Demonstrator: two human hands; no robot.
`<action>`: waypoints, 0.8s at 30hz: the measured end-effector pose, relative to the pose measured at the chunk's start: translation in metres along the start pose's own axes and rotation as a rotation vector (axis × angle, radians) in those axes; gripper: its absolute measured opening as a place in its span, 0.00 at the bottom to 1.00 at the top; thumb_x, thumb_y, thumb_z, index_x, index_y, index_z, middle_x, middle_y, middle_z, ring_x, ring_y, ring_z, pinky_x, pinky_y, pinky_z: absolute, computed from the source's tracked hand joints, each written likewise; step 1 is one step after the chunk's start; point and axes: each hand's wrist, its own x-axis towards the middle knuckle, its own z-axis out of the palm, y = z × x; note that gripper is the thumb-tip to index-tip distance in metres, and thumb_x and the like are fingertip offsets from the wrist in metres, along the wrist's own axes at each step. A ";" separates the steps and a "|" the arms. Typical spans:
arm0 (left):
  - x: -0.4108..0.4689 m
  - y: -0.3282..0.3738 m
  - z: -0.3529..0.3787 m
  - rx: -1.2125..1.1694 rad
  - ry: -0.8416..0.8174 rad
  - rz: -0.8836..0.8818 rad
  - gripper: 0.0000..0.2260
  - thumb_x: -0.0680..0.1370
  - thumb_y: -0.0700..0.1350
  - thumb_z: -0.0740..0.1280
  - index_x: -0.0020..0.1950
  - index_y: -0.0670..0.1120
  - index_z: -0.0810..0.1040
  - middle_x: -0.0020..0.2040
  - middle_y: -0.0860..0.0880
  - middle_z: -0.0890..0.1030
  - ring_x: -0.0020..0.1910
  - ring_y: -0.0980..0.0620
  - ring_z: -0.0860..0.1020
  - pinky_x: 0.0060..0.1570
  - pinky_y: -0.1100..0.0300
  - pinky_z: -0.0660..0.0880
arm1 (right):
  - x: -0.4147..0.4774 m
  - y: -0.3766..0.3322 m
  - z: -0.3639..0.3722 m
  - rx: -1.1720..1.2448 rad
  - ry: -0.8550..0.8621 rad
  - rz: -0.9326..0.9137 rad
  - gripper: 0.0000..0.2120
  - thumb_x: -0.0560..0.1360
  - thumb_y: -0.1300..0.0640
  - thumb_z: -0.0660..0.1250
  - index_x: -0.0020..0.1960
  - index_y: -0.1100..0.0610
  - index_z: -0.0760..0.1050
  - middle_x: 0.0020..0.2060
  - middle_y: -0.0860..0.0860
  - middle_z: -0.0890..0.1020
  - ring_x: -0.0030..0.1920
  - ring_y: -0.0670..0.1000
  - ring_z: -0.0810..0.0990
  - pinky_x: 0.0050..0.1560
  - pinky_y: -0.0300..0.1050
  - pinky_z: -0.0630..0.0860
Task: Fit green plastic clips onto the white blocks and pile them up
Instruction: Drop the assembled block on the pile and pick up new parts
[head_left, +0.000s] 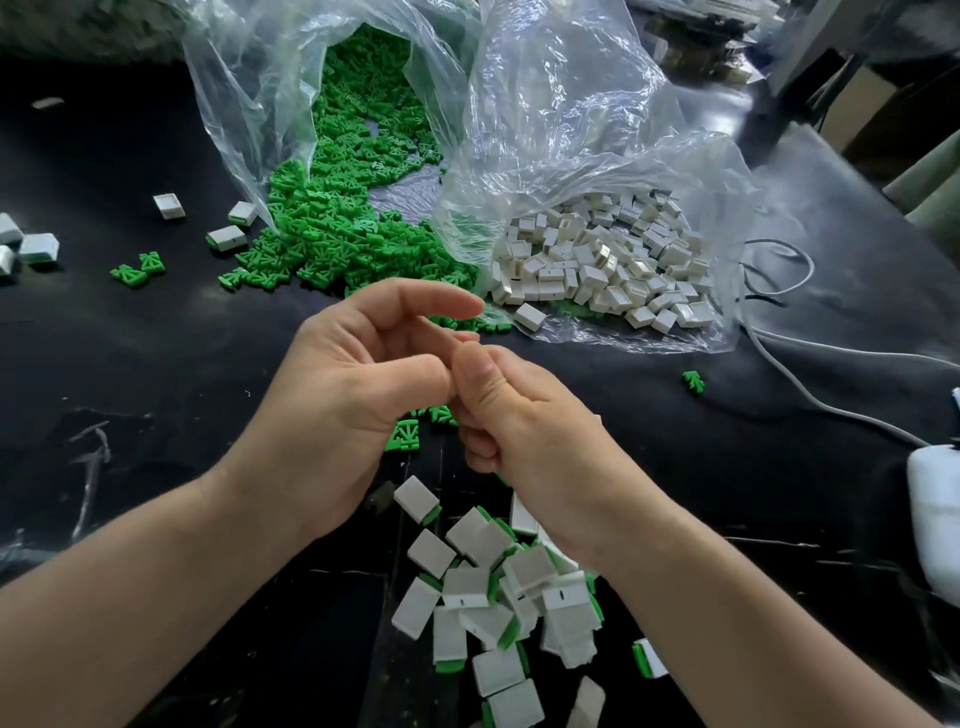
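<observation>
My left hand (343, 384) and my right hand (519, 421) meet above the middle of the black table, thumbs touching. The left hand's fingers are loosely curved and nothing shows in them. The right hand's fingers are curled inward, and whatever may lie inside them is hidden. A few loose green clips (404, 437) lie on the table just under the hands. Below them is a pile of white blocks fitted with green clips (488, 587). Further back, a clear bag spills green clips (343, 218), and a second clear bag holds bare white blocks (597, 260).
Stray white blocks (31, 247) and two green clips (137, 269) lie at the left. One green clip (693, 381) lies at the right near grey cables (810, 395). A white object (935, 514) sits at the right edge.
</observation>
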 end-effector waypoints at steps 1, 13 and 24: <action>0.000 0.000 0.000 -0.005 0.000 -0.004 0.16 0.61 0.30 0.62 0.39 0.47 0.83 0.33 0.44 0.81 0.32 0.47 0.79 0.31 0.60 0.77 | 0.000 0.000 0.000 -0.001 0.001 -0.002 0.11 0.76 0.43 0.52 0.37 0.41 0.67 0.26 0.32 0.72 0.36 0.37 0.67 0.43 0.39 0.61; -0.002 0.004 0.003 -0.085 -0.022 -0.046 0.17 0.61 0.28 0.60 0.38 0.46 0.83 0.29 0.43 0.78 0.28 0.48 0.78 0.26 0.60 0.76 | -0.001 -0.002 0.001 0.013 -0.008 -0.025 0.17 0.79 0.47 0.53 0.33 0.40 0.69 0.25 0.32 0.73 0.31 0.34 0.71 0.39 0.36 0.62; 0.001 0.002 -0.003 0.054 0.011 -0.001 0.12 0.63 0.35 0.66 0.40 0.49 0.83 0.31 0.49 0.82 0.28 0.53 0.77 0.30 0.65 0.74 | 0.002 -0.008 -0.019 -0.059 -0.043 0.083 0.32 0.66 0.31 0.48 0.33 0.55 0.79 0.22 0.45 0.72 0.24 0.42 0.68 0.27 0.31 0.66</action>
